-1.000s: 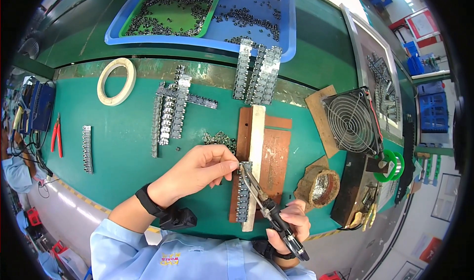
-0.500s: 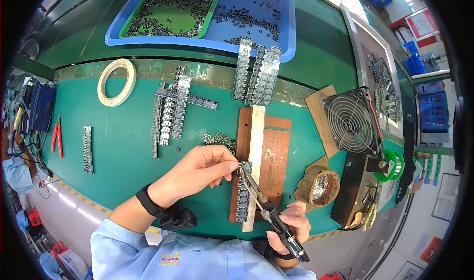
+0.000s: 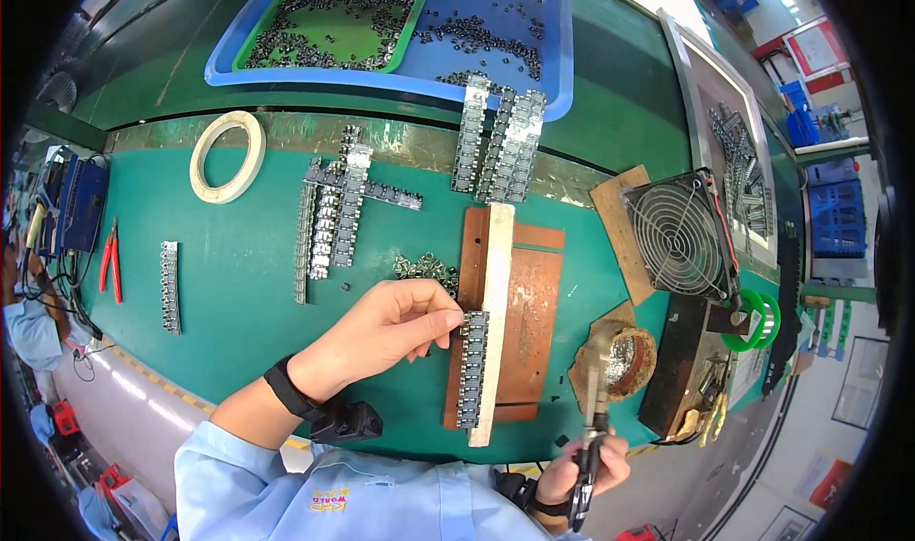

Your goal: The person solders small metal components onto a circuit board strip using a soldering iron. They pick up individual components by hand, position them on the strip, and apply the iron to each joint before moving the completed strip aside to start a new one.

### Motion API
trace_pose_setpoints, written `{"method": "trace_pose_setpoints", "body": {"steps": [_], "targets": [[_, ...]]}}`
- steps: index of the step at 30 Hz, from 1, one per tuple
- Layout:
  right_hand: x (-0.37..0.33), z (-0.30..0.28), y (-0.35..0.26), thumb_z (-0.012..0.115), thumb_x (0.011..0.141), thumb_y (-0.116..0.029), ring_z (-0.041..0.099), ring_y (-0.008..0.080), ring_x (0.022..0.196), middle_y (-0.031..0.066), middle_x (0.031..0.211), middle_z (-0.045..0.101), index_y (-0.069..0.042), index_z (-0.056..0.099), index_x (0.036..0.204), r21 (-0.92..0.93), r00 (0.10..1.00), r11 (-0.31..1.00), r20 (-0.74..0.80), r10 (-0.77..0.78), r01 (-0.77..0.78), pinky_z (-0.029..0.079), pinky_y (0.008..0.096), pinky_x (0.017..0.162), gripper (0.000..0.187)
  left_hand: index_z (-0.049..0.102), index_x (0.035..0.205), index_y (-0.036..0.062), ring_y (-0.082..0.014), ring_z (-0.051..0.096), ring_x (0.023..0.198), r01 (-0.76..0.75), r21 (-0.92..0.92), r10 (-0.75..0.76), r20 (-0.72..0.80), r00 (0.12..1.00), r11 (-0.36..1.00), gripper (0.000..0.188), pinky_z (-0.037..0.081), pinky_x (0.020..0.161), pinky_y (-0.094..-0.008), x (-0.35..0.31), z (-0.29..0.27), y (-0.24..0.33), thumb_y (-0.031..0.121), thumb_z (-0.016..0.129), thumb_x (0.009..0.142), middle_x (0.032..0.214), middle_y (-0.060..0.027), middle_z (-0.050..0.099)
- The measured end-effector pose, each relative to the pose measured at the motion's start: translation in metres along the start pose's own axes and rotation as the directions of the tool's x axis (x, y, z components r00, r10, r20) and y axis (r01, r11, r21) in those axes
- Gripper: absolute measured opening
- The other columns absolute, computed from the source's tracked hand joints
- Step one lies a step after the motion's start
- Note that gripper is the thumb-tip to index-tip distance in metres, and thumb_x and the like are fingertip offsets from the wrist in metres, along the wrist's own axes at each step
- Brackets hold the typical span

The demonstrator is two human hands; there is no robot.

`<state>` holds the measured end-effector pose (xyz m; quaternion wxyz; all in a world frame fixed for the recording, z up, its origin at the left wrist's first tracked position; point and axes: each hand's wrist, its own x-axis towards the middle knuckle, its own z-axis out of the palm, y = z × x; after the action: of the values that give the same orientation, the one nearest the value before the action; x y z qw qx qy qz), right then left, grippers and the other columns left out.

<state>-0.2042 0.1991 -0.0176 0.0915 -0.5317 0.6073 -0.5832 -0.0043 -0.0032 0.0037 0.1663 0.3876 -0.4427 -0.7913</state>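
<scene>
Both curl: left hand (image 3: 407, 324) pinching at a circuit strip (image 3: 472, 371), right hand (image 3: 561, 482) gripping a soldering iron (image 3: 589, 450).

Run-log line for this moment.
left hand: pinched at far end of board strip | right hand: holding soldering tool near round pot

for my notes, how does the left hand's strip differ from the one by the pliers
The strip by the left hand lies along a pale bar; the strip near the red pliers lies on the green mat. The first has that hand at its far end; the second lies untouched. The first looks bigger than the second. Both are narrow, with small dark parts.
</scene>
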Motion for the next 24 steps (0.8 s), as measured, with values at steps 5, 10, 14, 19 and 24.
{"method": "trace_pose_setpoints", "body": {"steps": [5,10,14,19,24], "targets": [[-0.016,-0.011,-0.001,0.061,0.077,-0.020,0.047,0.0191,0.073,0.0126,0.098,0.042,-0.006,0.039,0.106,-0.379,0.981,0.908,-0.140,0.133,-0.177,0.037,0.0302,0.070,0.039,0.056,0.081,0.0040,-0.0030,0.045,0.055,-0.009,-0.001,0.009,-0.014,1.000,1.000,0.015,0.036,0.049,-0.0166,0.000,0.000,-0.002,0.017,0.054,0.087,0.067,0.0015,0.055],[-0.018,-0.008,-0.002,0.060,0.077,-0.015,0.045,0.0185,0.073,0.0114,0.097,0.040,-0.007,0.038,0.108,-0.362,0.975,0.910,-0.162,0.154,-0.204,0.039,0.0291,0.065,0.039,0.057,0.082,0.0039,-0.0023,0.044,0.054,0.002,0.041,-0.001,-0.028,1.000,0.999,0.015,0.035,0.049,-0.0161,-0.002,0.000,0.002,0.017,0.053,0.087,0.066,0.0021,0.054],[-0.009,0.002,-0.012,0.060,0.076,-0.014,0.045,0.0176,0.074,0.0109,0.097,0.040,-0.008,0.039,0.107,-0.028,0.948,0.951,-0.085,0.306,-0.309,0.039,0.0287,0.062,0.038,0.058,0.082,0.0030,-0.0029,0.045,0.054,-0.030,0.143,0.044,-0.095,0.995,0.989,0.016,0.035,0.048,-0.0172,-0.007,0.001,0.006,0.017,0.053,0.087,0.065,0.0027,0.054],[-0.017,0.005,0.000,0.061,0.076,-0.015,0.045,0.0167,0.073,0.0101,0.094,0.042,-0.008,0.039,0.106,0.026,0.964,0.964,-0.005,0.267,-0.266,0.039,0.0278,0.063,0.038,0.057,0.083,0.0013,-0.0037,0.046,0.055,-0.197,0.460,0.343,-0.257,0.903,0.866,0.012,0.036,0.047,-0.0195,-0.022,-0.009,0.009,0.013,0.054,0.086,0.064,0.0013,0.054],[-0.020,0.003,0.003,0.063,0.075,-0.014,0.045,0.0161,0.072,0.0100,0.090,0.043,-0.008,0.040,0.105,-0.023,0.974,0.977,0.073,0.214,-0.213,0.039,0.0272,0.062,0.037,0.056,0.081,0.0014,-0.0112,0.051,0.055,-0.108,0.747,0.400,-0.223,0.889,0.656,0.006,0.039,0.047,-0.0252,-0.045,-0.001,0.011,0.005,0.060,0.078,0.068,-0.0040,0.054]]}}
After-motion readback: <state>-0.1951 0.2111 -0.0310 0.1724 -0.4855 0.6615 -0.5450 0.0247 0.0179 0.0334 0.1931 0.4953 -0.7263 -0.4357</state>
